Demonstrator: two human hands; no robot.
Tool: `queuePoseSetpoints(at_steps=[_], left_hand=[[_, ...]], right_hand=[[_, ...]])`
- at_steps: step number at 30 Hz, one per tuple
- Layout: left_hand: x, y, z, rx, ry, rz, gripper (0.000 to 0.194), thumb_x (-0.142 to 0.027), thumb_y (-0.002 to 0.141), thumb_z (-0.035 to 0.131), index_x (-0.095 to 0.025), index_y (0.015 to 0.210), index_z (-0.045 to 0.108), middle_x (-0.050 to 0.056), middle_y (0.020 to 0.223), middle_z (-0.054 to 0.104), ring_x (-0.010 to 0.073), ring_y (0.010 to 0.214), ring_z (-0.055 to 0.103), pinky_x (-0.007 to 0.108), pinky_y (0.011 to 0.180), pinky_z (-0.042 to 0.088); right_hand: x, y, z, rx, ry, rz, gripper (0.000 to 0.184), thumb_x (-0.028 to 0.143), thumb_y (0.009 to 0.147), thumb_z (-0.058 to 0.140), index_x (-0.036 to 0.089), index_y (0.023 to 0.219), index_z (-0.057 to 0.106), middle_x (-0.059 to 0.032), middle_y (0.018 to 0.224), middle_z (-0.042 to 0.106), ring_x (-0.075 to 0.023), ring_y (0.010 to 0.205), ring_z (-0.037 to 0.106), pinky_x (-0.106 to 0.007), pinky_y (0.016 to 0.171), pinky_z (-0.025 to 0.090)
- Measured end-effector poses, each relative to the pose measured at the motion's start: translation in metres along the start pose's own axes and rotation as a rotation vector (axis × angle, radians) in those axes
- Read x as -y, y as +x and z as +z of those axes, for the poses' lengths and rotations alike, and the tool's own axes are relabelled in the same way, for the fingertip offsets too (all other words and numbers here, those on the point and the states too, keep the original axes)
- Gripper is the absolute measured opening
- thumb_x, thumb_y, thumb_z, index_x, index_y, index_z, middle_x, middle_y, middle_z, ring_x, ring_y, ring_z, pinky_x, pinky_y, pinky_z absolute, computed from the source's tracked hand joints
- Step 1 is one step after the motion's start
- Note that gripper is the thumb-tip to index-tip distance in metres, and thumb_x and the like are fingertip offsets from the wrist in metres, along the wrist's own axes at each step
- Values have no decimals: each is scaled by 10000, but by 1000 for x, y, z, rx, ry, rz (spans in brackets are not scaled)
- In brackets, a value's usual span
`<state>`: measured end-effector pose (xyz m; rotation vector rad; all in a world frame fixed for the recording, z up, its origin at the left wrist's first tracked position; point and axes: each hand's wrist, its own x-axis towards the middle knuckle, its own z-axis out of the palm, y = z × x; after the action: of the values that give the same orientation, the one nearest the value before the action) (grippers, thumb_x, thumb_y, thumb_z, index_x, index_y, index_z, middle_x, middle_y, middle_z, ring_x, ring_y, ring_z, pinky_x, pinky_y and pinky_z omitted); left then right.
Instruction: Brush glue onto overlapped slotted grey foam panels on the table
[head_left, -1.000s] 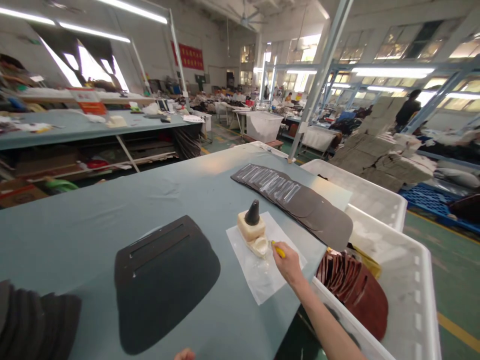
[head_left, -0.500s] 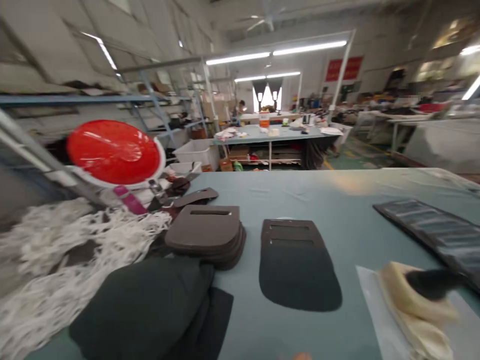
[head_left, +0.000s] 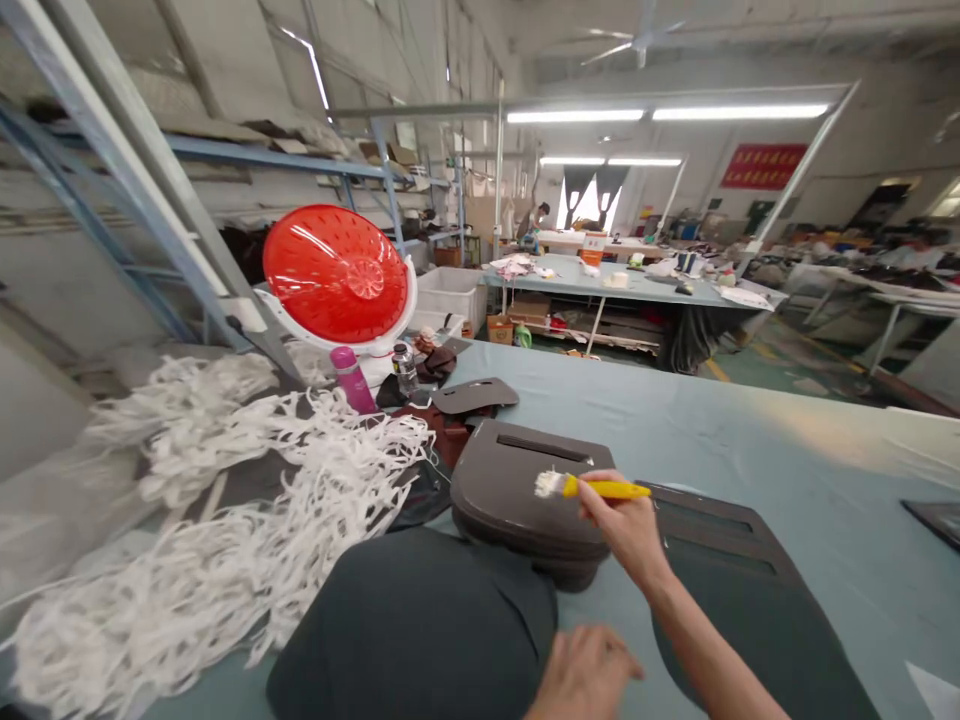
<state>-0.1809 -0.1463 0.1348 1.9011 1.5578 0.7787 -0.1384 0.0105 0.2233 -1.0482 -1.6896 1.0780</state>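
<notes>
In my right hand (head_left: 624, 522) is a paintbrush with a yellow handle (head_left: 611, 489) and whitish clumped bristles (head_left: 550, 485). The brush is over the top of a stack of rounded grey-brown panels (head_left: 517, 465), each with a slot near its far edge; whether the bristles touch is unclear. My left hand (head_left: 589, 672), slightly blurred, hovers at the bottom middle with fingers stretched out, beside a heap of dark green fabric pieces (head_left: 420, 620). To the right lies a dark panel with two slots (head_left: 739, 580), partly hidden by my right forearm.
White strips (head_left: 225, 540) lie tangled on the left. Behind them stand a pink bottle (head_left: 352, 380), a clear bottle (head_left: 405, 370) and a red round dish (head_left: 337, 270) on a white stand. The blue-green tabletop (head_left: 637, 410) reaches back; a dark-edged piece (head_left: 934, 520) lies far right.
The view has swung left, so things sit further right. My right hand has come in with the brush over the stack, and my left hand has come into view at the bottom.
</notes>
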Motion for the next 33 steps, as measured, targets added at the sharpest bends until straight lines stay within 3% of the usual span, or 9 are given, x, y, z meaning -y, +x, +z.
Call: queuePoseSetpoints(at_steps=[3,6,9,14,18,23,26,29,33], left_hand=[[32,16,-65,-322,163,-114,346,-213,795,576,-251,1136,527,55,1164,550,217,1120,482,405,979,400],[66,31,-97,-464,337,-175,410,-145,770,580,-196,1172,519,91,1206,531,251,1166,461,467,1011,388],[86,35,-97,-469,377,-177,402,-131,760,586,-205,1153,545,75,1198,546,247,1133,484,460,990,420],[90,34,-85,-524,413,-201,420,-156,793,557,-236,1205,545,77,1222,535,258,1131,483,469,964,442],[88,39,-84,-528,468,-209,369,-186,834,520,-269,1190,570,73,1191,548,251,1101,499,463,940,452],[86,42,-85,-506,539,-182,332,-241,856,511,-247,1181,581,90,1178,540,249,1081,488,462,946,438],[84,45,-86,-483,587,-143,331,-245,866,493,-224,1184,580,103,1161,532,243,1045,482,449,929,438],[84,47,-85,-463,603,-122,331,-250,868,481,-217,1181,582,107,1144,530,244,1009,479,430,897,442],[84,46,-89,-443,493,-144,332,-298,873,470,-222,1174,586,115,1153,529,261,1014,485,442,898,425]], right_hand=[[13,23,72,97,12,-19,255,419,766,591,174,822,636,13,540,598,-134,471,568,-215,452,414],[13,40,120,244,-8,-7,209,373,755,573,177,793,635,29,531,593,-124,459,576,-197,440,411],[3,66,149,310,-64,-25,193,347,743,554,184,791,645,37,533,602,-118,452,582,-193,449,421],[-18,124,169,-56,-193,-16,260,404,765,525,188,817,660,34,489,604,-141,468,601,-225,536,463],[-37,142,131,-148,-284,44,294,433,780,518,181,772,671,11,482,615,-155,467,605,-237,553,462],[-63,121,18,-410,-546,156,339,402,793,483,180,605,656,-23,458,607,-186,529,625,-260,619,445],[-67,97,-30,-519,-636,195,345,377,788,463,185,559,634,-30,464,609,-199,561,628,-269,644,432],[-66,63,-48,-594,-641,216,321,390,791,464,187,609,635,-16,454,595,-194,552,617,-266,652,426],[-55,-3,-48,-614,-636,205,266,402,789,505,200,640,593,7,489,590,-158,488,562,-246,583,397]])
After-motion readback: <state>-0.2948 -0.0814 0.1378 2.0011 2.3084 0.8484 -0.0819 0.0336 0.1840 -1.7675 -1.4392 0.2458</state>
